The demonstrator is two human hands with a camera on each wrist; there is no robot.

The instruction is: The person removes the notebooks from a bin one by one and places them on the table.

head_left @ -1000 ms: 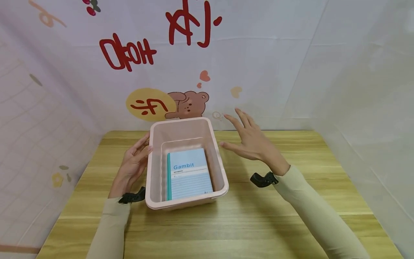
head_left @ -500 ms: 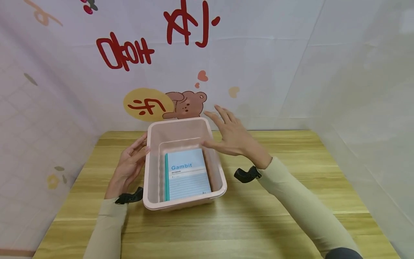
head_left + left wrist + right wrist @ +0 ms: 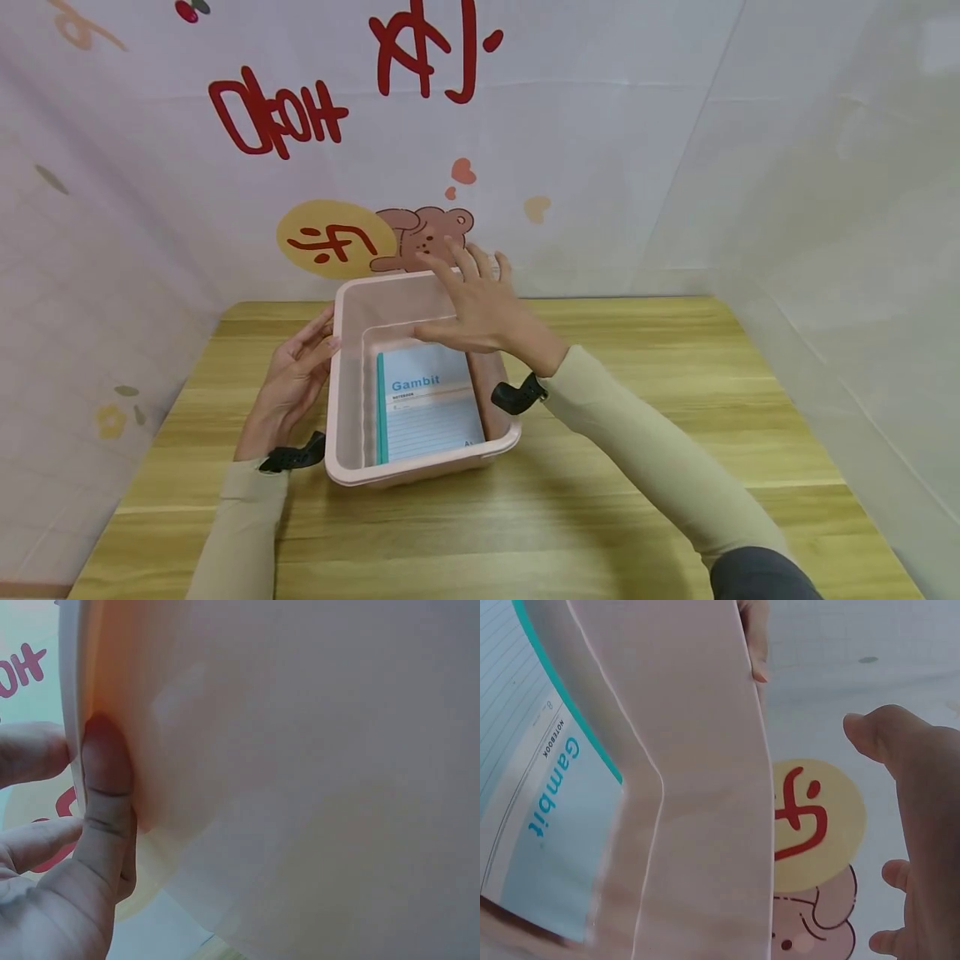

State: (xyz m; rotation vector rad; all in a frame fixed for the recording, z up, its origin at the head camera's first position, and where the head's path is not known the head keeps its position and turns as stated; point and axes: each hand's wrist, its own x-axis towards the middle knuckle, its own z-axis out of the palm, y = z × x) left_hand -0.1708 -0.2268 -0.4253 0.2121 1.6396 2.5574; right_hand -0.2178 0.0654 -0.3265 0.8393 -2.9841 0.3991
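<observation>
From my station: notebook (image 3: 431, 423) lies flat inside the pink bin (image 3: 348, 404), cover up, so I judge its placement done. My left hand (image 3: 296, 375) pinches the bin's left rim between thumb and fingers. My right hand (image 3: 483, 312) spreads over the bin's far right corner, fingers apart, nothing held. Bin looks tilted; I can't tell whether its base touches the table (image 3: 637, 350). Left undone, in my judgement: releasing the bin.
</observation>
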